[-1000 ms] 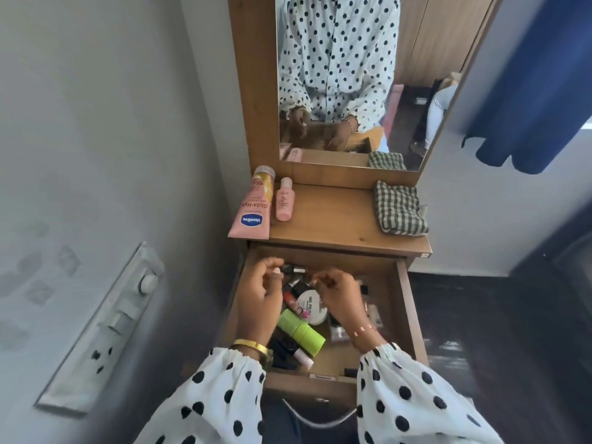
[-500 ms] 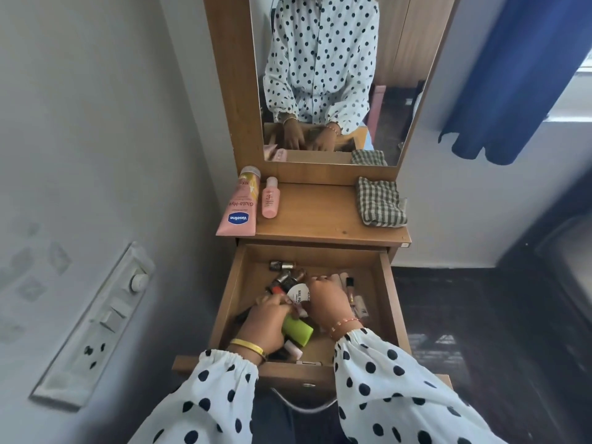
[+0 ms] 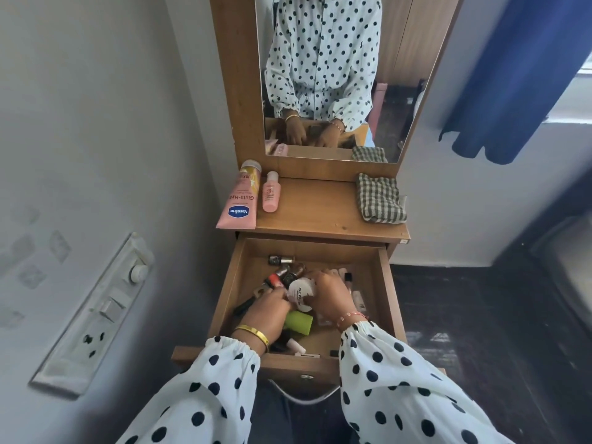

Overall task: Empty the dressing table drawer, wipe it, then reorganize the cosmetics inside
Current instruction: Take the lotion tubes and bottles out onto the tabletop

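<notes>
The wooden drawer (image 3: 385, 283) is pulled out and holds several cosmetics. A white round jar (image 3: 299, 293) labelled nail polish lies in its middle, with a green tube (image 3: 300, 322) just in front of it. Nail polish bottles (image 3: 284, 277) lie behind the jar, and one more (image 3: 281, 259) lies near the drawer's back. My right hand (image 3: 333, 294) curls over the jar's right side and grips it. My left hand (image 3: 267, 310) lies against the jar's left edge with its fingers bent down among the items. What the left hand holds is hidden.
On the table top (image 3: 320, 216) lie a pink Vaseline tube (image 3: 238, 203), a small pink bottle (image 3: 271, 193) and a folded checked cloth (image 3: 380, 199). A mirror (image 3: 326, 75) rises behind. A wall with a switch panel (image 3: 96, 312) is close on the left.
Both hands have come from the back of the drawer to its middle. My left hand has shifted from the green tube up to the white jar. The right hand has closed on the jar.
</notes>
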`<state>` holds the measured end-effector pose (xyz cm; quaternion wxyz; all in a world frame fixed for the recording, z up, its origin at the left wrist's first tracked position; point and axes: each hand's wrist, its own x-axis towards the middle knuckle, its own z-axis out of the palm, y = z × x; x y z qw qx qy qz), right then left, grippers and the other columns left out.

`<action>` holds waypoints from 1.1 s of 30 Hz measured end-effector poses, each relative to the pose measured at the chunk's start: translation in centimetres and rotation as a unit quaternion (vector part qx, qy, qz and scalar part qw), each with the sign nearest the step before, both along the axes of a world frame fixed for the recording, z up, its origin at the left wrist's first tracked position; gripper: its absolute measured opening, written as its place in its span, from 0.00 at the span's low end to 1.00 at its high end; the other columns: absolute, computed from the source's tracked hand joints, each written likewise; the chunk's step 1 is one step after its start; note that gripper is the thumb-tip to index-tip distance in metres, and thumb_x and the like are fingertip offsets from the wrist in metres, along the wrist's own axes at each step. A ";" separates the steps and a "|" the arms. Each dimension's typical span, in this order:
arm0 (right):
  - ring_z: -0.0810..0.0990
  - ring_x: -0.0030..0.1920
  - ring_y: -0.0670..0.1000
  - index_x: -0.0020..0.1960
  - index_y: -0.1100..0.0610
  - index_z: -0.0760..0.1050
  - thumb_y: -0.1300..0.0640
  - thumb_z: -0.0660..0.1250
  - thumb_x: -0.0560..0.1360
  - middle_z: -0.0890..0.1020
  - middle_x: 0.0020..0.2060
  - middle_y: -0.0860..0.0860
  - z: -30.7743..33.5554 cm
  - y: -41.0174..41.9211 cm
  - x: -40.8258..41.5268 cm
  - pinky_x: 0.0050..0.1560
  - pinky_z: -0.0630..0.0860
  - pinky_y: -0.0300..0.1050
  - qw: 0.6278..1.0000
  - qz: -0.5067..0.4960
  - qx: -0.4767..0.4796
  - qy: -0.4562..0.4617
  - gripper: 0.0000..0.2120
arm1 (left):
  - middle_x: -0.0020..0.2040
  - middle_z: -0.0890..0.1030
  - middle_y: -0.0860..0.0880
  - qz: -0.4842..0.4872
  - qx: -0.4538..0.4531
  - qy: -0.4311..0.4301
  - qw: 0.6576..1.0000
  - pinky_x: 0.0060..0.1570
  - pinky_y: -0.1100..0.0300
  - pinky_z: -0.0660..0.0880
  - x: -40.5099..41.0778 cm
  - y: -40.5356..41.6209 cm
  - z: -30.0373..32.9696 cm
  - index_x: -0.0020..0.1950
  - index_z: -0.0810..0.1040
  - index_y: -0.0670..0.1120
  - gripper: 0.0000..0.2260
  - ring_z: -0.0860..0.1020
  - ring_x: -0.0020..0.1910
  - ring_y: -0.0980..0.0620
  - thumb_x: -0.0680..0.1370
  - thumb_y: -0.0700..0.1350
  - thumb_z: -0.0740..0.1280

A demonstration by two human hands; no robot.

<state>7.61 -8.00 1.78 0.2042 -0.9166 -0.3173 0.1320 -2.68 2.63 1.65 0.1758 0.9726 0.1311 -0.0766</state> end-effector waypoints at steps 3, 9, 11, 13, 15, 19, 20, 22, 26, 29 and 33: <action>0.75 0.57 0.56 0.60 0.57 0.74 0.58 0.69 0.69 0.78 0.57 0.56 -0.1 0.1 -0.1 0.55 0.72 0.45 0.999 -0.010 0.018 0.026 0.19 | 0.64 0.71 0.42 -0.009 0.010 0.019 1.000 0.62 0.54 0.68 -0.1 -0.1 0.0 0.64 0.70 0.43 0.15 0.70 0.63 0.43 0.78 0.40 0.57; 0.78 0.53 0.55 0.57 0.58 0.75 0.59 0.70 0.69 0.80 0.54 0.56 0.1 0.0 0.1 0.48 0.73 0.42 0.992 -0.056 0.075 0.082 0.17 | 0.64 0.72 0.44 -0.033 0.009 0.062 0.998 0.62 0.49 0.71 -0.2 0.0 -0.1 0.64 0.71 0.47 0.18 0.72 0.62 0.43 0.75 0.38 0.63; 0.79 0.52 0.53 0.58 0.58 0.75 0.59 0.70 0.70 0.81 0.53 0.55 0.4 -0.1 0.2 0.46 0.73 0.40 0.986 -0.078 0.105 0.107 0.17 | 0.66 0.71 0.45 -0.025 -0.004 0.038 0.999 0.64 0.50 0.70 -0.1 0.2 -0.2 0.66 0.70 0.48 0.20 0.71 0.64 0.44 0.74 0.38 0.64; 0.78 0.46 0.49 0.58 0.59 0.76 0.60 0.71 0.70 0.81 0.49 0.54 0.8 -0.4 0.4 0.42 0.72 0.35 0.977 -0.099 0.143 0.125 0.17 | 0.68 0.68 0.46 -0.013 -0.019 0.020 1.000 0.67 0.51 0.67 -0.3 0.3 -0.3 0.69 0.67 0.49 0.24 0.68 0.66 0.44 0.74 0.38 0.64; 0.75 0.36 0.42 0.56 0.60 0.77 0.61 0.71 0.70 0.79 0.40 0.48 1.5 -0.8 0.6 0.31 0.68 0.25 0.966 -0.115 0.183 0.143 0.15 | 0.70 0.66 0.46 0.002 -0.027 0.004 1.000 0.69 0.53 0.64 -0.4 0.4 -0.2 0.70 0.65 0.49 0.24 0.66 0.68 0.44 0.75 0.39 0.65; 0.76 0.28 0.39 0.52 0.62 0.77 0.63 0.71 0.70 0.78 0.33 0.45 3.5 -0.9 1.0 0.22 0.70 0.29 0.933 -0.125 0.259 0.218 0.12 | 0.69 0.67 0.44 0.042 -0.105 -0.020 0.993 0.67 0.56 0.64 -0.8 0.8 0.6 0.68 0.69 0.47 0.21 0.67 0.68 0.45 0.75 0.40 0.65; 0.76 0.25 0.39 0.52 0.62 0.77 0.64 0.71 0.70 0.78 0.33 0.47 4.2 -0.8 1.1 0.21 0.71 0.30 0.924 -0.121 0.277 0.233 0.11 | 0.68 0.68 0.44 0.054 -0.136 -0.028 0.989 0.65 0.58 0.64 -0.8 0.9 1.1 0.68 0.69 0.47 0.21 0.68 0.67 0.45 0.75 0.41 0.65; 0.74 0.22 0.39 0.53 0.64 0.76 0.64 0.70 0.71 0.79 0.33 0.51 5.7 -0.6 1.3 0.21 0.71 0.32 0.895 -0.119 0.329 0.275 0.11 | 0.67 0.70 0.44 0.076 -0.193 -0.056 0.977 0.60 0.61 0.65 -0.8 1.2 2.1 0.68 0.68 0.46 0.22 0.70 0.65 0.46 0.75 0.41 0.66; 0.73 0.22 0.44 0.53 0.61 0.71 0.64 0.68 0.73 0.78 0.32 0.55 8.6 0.1 2.3 0.21 0.72 0.34 0.824 -0.153 0.426 0.342 0.11 | 0.65 0.71 0.45 0.124 -0.267 -0.137 0.946 0.57 0.63 0.65 0.0 2.2 4.2 0.69 0.68 0.46 0.22 0.71 0.61 0.51 0.75 0.42 0.66; 0.73 0.25 0.48 0.49 0.59 0.68 0.63 0.68 0.73 0.78 0.36 0.55 10.0 1.0 3.7 0.23 0.73 0.36 0.785 -0.205 0.467 0.352 0.09 | 0.65 0.73 0.46 0.170 -0.277 -0.197 0.925 0.62 0.57 0.68 1.3 3.4 5.6 0.68 0.69 0.47 0.21 0.72 0.62 0.49 0.75 0.44 0.66; 0.74 0.27 0.50 0.40 0.55 0.65 0.65 0.68 0.73 0.78 0.40 0.57 9.9 2.2 5.2 0.22 0.75 0.37 0.760 -0.275 0.467 0.359 0.12 | 0.62 0.75 0.50 0.219 -0.279 -0.245 0.902 0.61 0.51 0.70 3.6 3.9 6.9 0.66 0.70 0.50 0.19 0.73 0.60 0.49 0.75 0.48 0.66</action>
